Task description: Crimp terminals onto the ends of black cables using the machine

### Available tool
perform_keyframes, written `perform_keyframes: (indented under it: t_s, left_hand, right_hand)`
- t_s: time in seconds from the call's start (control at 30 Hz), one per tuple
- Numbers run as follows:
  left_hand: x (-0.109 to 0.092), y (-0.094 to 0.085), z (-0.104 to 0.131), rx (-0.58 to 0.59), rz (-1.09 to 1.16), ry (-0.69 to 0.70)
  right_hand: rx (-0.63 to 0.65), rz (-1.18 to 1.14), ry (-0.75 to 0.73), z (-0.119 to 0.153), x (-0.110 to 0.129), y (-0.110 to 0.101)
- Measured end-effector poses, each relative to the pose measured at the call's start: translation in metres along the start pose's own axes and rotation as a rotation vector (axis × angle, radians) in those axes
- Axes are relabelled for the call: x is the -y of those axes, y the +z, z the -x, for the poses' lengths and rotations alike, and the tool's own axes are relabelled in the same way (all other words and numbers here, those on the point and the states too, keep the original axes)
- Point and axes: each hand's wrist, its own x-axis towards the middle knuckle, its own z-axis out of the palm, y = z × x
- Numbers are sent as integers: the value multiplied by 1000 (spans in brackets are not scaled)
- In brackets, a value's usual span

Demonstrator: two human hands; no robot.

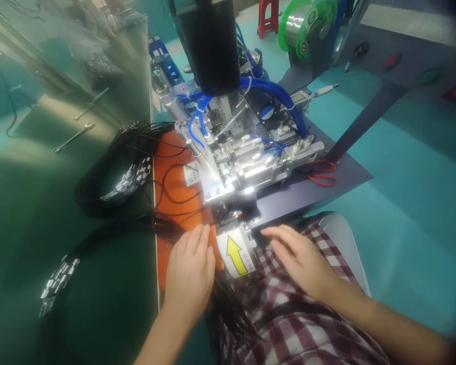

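While the left hand (192, 267), grip unclear, bends beside black cables (168, 228), the right hand (301, 259) hangs bare, fingers (280, 233) loosely parted.

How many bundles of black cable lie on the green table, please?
2: a coiled bundle beside the orange surface, and a nearer bundle curving toward the left hand. Any underneath would be hidden.
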Motion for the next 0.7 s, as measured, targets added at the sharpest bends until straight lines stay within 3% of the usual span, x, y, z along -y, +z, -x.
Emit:
perform_keyframes:
  t_s: [0.07,0.13,0.4,0.7]
  left_hand:
    - [1,0,0,2,-15,5]
    - [1,1,1,0,-37,10]
    - [1,6,4,-10,-77,-3]
    - [-4,4,2,10,-12,-68]
  right_hand:
    - [61,221,-213,-14,26,5]
    - [99,412,-300,-28,43,11]
    - [179,797,-285,-51,61,20]
    - [267,951,-246,-57,75,23]
